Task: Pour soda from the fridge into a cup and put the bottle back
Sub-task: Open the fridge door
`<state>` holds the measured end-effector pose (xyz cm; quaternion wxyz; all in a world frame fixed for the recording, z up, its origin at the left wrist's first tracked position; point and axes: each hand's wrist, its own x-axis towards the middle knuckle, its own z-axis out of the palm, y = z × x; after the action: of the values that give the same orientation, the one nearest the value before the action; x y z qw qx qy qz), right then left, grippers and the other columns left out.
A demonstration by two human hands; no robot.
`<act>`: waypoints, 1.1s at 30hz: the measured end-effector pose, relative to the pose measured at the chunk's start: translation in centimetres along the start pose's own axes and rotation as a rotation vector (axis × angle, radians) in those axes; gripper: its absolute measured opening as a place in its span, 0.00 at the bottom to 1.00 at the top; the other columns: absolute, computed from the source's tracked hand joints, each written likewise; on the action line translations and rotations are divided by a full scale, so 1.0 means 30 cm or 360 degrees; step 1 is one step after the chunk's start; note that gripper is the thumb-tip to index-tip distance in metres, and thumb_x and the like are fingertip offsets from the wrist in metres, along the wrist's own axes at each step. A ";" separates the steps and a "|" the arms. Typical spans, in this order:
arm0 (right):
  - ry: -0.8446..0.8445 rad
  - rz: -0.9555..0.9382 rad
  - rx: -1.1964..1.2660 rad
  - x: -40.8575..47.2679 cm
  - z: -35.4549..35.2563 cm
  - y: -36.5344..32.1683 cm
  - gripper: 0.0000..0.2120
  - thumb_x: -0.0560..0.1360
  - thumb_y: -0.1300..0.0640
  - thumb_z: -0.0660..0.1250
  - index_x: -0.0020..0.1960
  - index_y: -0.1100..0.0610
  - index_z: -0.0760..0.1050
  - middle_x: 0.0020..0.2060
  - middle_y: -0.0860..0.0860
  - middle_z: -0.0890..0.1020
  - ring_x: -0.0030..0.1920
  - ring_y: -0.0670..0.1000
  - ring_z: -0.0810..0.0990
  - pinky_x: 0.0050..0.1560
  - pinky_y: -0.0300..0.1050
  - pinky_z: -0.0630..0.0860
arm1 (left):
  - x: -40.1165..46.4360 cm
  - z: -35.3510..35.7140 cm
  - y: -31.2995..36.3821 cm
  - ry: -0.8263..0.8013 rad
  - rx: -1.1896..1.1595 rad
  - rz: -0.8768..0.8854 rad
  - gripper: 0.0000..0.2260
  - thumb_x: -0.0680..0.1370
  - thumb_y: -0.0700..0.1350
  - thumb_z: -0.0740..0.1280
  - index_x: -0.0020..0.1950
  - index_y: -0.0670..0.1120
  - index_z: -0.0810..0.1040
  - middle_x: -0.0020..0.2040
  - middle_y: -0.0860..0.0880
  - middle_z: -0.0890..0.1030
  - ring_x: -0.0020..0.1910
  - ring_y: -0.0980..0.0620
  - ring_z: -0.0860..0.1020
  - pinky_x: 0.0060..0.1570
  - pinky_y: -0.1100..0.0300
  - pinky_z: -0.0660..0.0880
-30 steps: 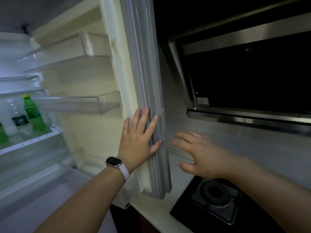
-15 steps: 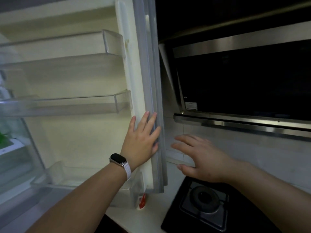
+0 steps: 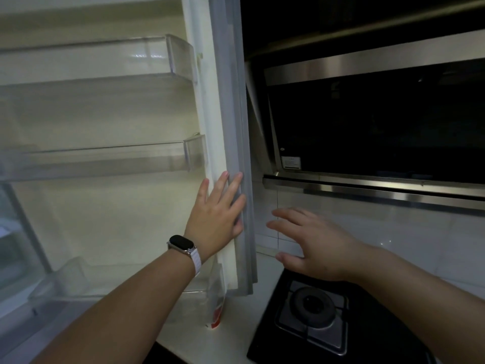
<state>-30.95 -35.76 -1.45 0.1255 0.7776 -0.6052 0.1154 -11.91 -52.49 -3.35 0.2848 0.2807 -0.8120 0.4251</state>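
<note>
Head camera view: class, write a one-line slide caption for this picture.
Left hand flat on the open fridge door's edge; right hand hovers open above the stove burner.

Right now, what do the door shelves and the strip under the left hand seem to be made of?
Door shelves: clear glossy plastic, it seems; the door wall shows through and the edges glint. Strip under the left hand: grey and matte, probably a rubber door seal, judging by its ribbed folds.

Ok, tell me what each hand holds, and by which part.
Neither hand grips anything. The left hand lies flat, fingers spread, against the fridge door at its edge seal. The right hand hangs open above the stove, touching nothing.
</note>
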 end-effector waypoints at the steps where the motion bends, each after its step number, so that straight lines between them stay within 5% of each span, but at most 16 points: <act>1: -0.0003 -0.0005 -0.0009 0.000 0.001 -0.002 0.30 0.76 0.37 0.59 0.75 0.43 0.56 0.76 0.46 0.57 0.75 0.48 0.54 0.71 0.46 0.55 | 0.000 -0.001 0.001 -0.0011 0.0006 -0.0002 0.19 0.72 0.52 0.67 0.60 0.46 0.75 0.78 0.41 0.63 0.75 0.37 0.62 0.69 0.34 0.57; 13: -0.0001 -0.0142 0.0063 -0.009 -0.013 -0.040 0.30 0.76 0.36 0.58 0.75 0.42 0.55 0.75 0.45 0.57 0.73 0.46 0.54 0.71 0.46 0.56 | -0.118 -0.152 -0.012 -0.0131 -0.0288 0.0074 0.20 0.71 0.50 0.69 0.62 0.45 0.78 0.73 0.40 0.70 0.72 0.40 0.68 0.69 0.40 0.64; 26: 0.0061 -0.0724 0.0319 0.073 -0.009 -0.305 0.30 0.76 0.37 0.59 0.75 0.42 0.57 0.76 0.44 0.57 0.74 0.47 0.55 0.72 0.48 0.57 | -0.515 -0.552 -0.152 -0.0578 -0.0237 -0.0459 0.23 0.74 0.58 0.67 0.63 0.46 0.77 0.68 0.44 0.76 0.66 0.43 0.74 0.63 0.48 0.69; 33: 0.0102 -0.1062 0.0510 0.123 0.025 -0.545 0.29 0.74 0.38 0.61 0.73 0.44 0.61 0.74 0.46 0.61 0.73 0.50 0.60 0.71 0.49 0.61 | -0.759 -0.846 -0.211 -0.0969 0.0004 -0.0826 0.26 0.75 0.63 0.63 0.68 0.50 0.74 0.71 0.45 0.73 0.69 0.42 0.71 0.64 0.44 0.70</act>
<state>-14.17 -35.51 -1.83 0.0517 0.9379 -0.2885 0.1858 13.68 -29.10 -3.85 0.1288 0.5898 -0.7610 0.2374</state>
